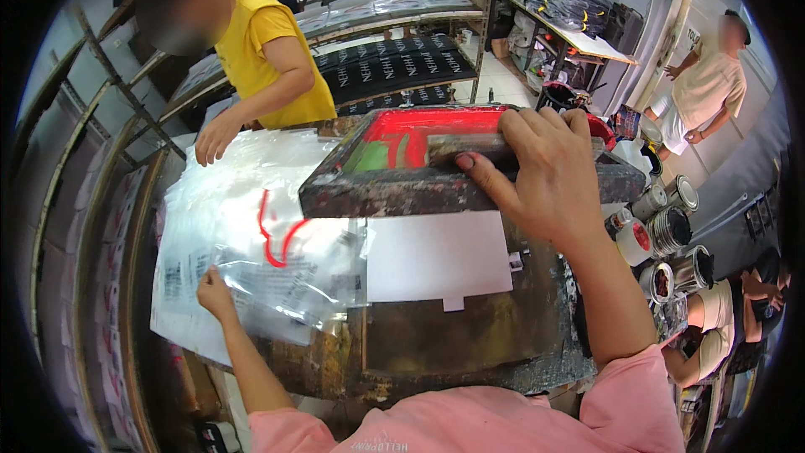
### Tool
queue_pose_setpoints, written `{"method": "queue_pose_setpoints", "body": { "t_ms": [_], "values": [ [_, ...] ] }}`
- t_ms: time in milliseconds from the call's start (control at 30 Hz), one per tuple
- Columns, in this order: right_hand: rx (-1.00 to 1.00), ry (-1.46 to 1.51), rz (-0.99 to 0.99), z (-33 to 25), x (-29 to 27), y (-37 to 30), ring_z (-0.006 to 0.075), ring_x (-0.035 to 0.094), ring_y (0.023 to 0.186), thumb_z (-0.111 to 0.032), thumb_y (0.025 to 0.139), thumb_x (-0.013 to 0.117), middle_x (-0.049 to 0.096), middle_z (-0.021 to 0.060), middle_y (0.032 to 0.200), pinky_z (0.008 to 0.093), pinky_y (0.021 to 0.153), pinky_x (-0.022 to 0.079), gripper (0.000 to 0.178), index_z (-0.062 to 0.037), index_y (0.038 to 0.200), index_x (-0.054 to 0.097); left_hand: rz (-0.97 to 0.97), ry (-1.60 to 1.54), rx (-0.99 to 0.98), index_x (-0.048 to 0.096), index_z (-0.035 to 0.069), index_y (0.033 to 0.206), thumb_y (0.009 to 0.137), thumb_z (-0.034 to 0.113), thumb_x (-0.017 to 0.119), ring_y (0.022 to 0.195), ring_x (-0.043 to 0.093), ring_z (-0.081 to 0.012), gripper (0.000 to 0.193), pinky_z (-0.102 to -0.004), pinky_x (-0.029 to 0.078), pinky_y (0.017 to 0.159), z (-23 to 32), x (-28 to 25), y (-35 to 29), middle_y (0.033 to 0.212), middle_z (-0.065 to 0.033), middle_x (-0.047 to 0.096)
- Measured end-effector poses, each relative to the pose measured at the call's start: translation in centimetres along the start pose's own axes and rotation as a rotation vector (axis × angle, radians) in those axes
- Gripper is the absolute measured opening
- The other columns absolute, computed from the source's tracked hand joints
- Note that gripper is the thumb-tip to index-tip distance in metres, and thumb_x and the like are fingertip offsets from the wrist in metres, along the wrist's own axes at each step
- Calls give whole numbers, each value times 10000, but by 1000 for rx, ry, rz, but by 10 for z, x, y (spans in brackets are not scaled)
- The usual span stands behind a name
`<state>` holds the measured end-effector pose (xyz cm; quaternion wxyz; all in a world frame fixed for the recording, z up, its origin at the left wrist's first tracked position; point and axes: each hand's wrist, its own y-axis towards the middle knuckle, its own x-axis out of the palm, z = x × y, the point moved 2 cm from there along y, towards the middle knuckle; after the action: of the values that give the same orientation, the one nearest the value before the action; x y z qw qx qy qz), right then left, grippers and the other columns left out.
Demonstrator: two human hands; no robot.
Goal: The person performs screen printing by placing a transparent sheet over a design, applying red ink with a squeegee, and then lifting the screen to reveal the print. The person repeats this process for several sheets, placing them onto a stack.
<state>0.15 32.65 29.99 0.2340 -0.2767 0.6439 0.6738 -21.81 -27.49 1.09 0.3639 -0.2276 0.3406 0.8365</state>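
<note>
1. The right hand point(545, 168) rests on the near rail of the screen-printing frame point(394, 189), which is tilted up at the far edge of the stained worktop point(470, 335); its long axis runs left to right
2. The right fingers are curled over a squeegee point(470, 149) lying inside the frame on red ink, thumb pressed against the rail's front; the grip is closed
3. The left hand point(214, 292) lies at the worktop's left edge, fingers loosely bent, tips touching a clear plastic bag point(268, 243) with a red mark
4. A white sheet point(436, 256) lies flat just beside the bag, under the raised frame, nearer the right hand
</note>
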Motion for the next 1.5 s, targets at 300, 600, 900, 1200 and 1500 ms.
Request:
{"method": "queue_pose_setpoints", "body": {
  "t_ms": [300,600,900,1200,1500],
  "values": [
    [2,-30,-36,-7,-5,-1,322,615,866,-496,968,713,659,109,858,468,878,400,447,-54,939,651,-325,116,629,621,5,1430,946,300,811,1357,559,-419,597,-585,326,1243,104,-35,-139,1444,-216,628],
    [-3,-79,-55,4,3,17,403,634,906,-497,1019,644,663,179,885,474,877,418,474,-26,978,659,-878,61,1043,451,-11,1600,808,913,579,1608,249,-447,1224,-708,-18,1278,234,43,-285,1715,-222,349],
    [-49,-141,-78,16,6,20,342,630,863,-604,1034,564,669,152,847,451,897,443,566,-61,912,666,-824,-286,1107,496,11,1564,707,844,763,1558,306,-485,1224,-758,108,1243,328,81,-393,1679,-260,356],
    [-4,-133,-152,28,4,23,299,625,842,-636,1047,530,667,130,838,440,897,447,599,-73,887,658,-941,-115,1165,562,14,1492,684,881,730,1515,373,-458,1197,-777,95,1240,315,69,-399,1618,-246,424],
    [20,-139,-173,29,0,28,256,620,820,-668,1059,496,665,108,828,428,898,451,635,-85,862,650,-927,-183,1212,621,18,1423,713,852,724,1479,431,-409,1101,-810,80,1223,315,66,-404,1558,-192,496]
  ]
}}
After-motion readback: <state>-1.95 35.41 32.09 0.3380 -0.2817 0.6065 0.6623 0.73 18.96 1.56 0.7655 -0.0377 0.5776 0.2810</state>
